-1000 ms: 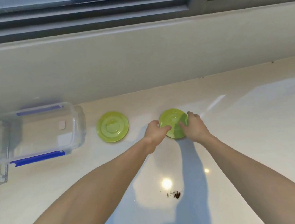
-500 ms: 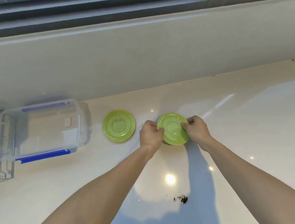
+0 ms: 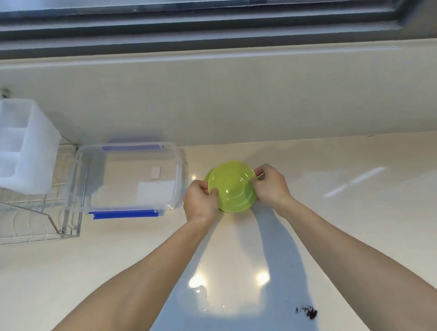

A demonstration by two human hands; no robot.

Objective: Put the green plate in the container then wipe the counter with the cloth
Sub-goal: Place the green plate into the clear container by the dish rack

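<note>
I see a glossy round green plate [image 3: 232, 187] with raised rings, pinched at its rim by my left hand [image 3: 200, 199] and right hand [image 3: 270, 185], held just right of the container [image 3: 131, 180]. That is a clear, rectangular tub with blue clips, open-topped. The pale counter [image 3: 369, 215] lies bare to the right; dark crumbs [image 3: 308, 312] sit near.

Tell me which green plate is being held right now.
The front green plate, pinched at its rim by the left hand and right hand. The other green plate only peeks out behind it, untouched.
</note>
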